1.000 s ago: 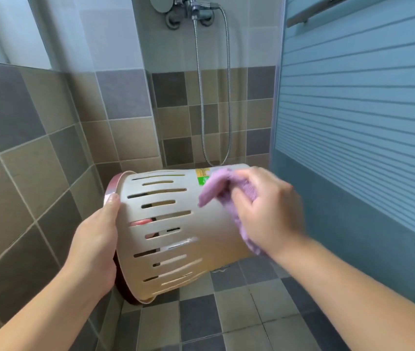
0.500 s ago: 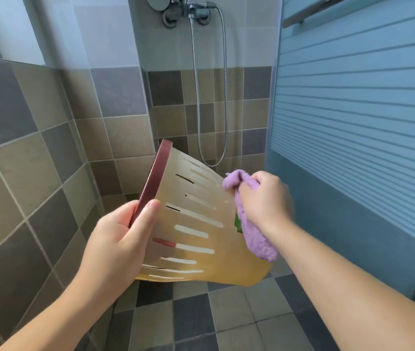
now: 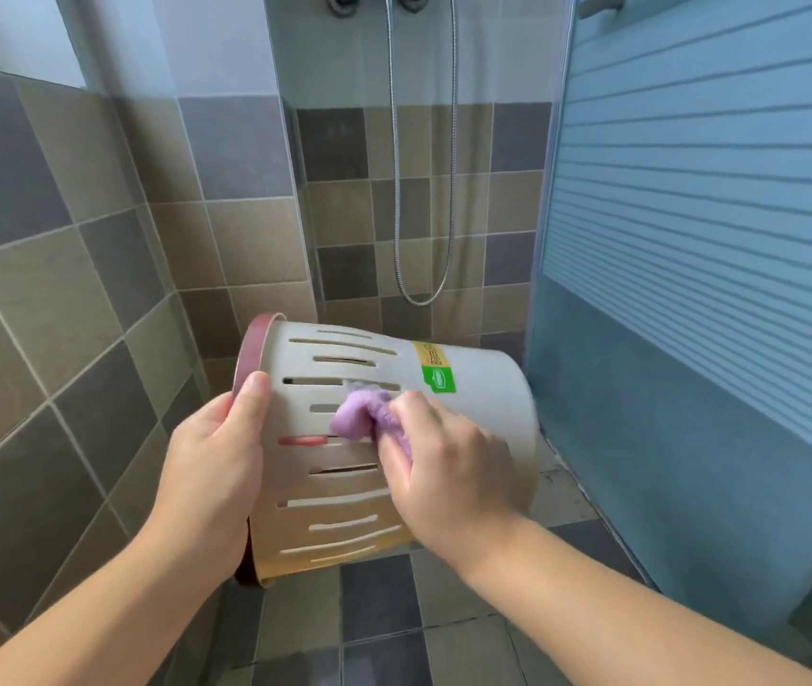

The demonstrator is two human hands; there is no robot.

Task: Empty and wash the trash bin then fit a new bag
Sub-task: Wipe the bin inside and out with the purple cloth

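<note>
Walls: square tiles (image 3: 97, 269) in mixed grey, brown and beige cover the lower part; above them a plain pale band (image 3: 226, 42) runs to the top edge.
Corner: two tiled walls meet behind a clear glass panel (image 3: 290, 190).
Shower fittings: a chrome mixer (image 3: 379, 0) sits at the top edge, and a metal hose (image 3: 396, 190) hangs from it in a long loop.
Right side: a frosted blue partition (image 3: 716, 215) with fine horizontal stripes above and a plain blue band below.
Floor: grey and dark square tiles (image 3: 379, 601).
Light: soft, even daylight.
</note>
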